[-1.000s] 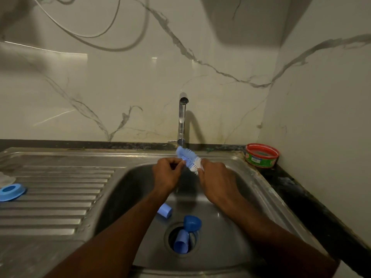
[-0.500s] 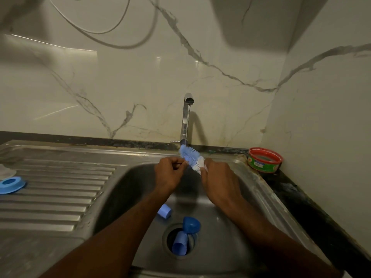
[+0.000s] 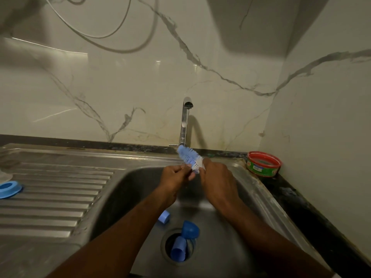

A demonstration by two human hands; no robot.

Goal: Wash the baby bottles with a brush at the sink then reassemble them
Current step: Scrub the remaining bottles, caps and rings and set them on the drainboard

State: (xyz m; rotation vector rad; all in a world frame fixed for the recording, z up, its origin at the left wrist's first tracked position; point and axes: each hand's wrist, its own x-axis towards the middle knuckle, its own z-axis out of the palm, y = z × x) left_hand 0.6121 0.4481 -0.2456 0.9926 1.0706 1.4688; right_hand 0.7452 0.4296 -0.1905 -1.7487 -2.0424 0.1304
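Marble-veined wall panels behind and to the right, steel sink (image 3: 261, 199) set in a dark counter (image 3: 313, 215), ribbed drainboard (image 3: 60, 189) on the left. Tap (image 3: 185, 121) at the back centre, thin stream of water running from it.

Both hands over the basin, just below the tap. Right hand (image 3: 217, 177) is curled round the handle end of the bottle brush (image 3: 189, 156); blue-and-white bristle head sticks up and left toward the tap base. Left hand (image 3: 175, 176) has fingers curled, tips pinched against the lower bristles of the brush. Whether it also holds a small part, can't tell, fingers cover it.

Bottle parts lying in the basin:
- small blue cylinder (image 3: 164, 217) on the basin floor, partly behind the left forearm
- blue dome cap (image 3: 190, 229) at the drain's (image 3: 167, 255) far rim
- blue tapered cup piece (image 3: 178, 250) lying in the drain opening, touching the dome cap

Blue ring (image 3: 8, 189) sits on the drainboard at the far left edge, well apart from the hands. Something pale just behind it, cut off by the frame.

Red-rimmed green tub (image 3: 263, 163) on the counter in the right back corner, beside the sink rim.
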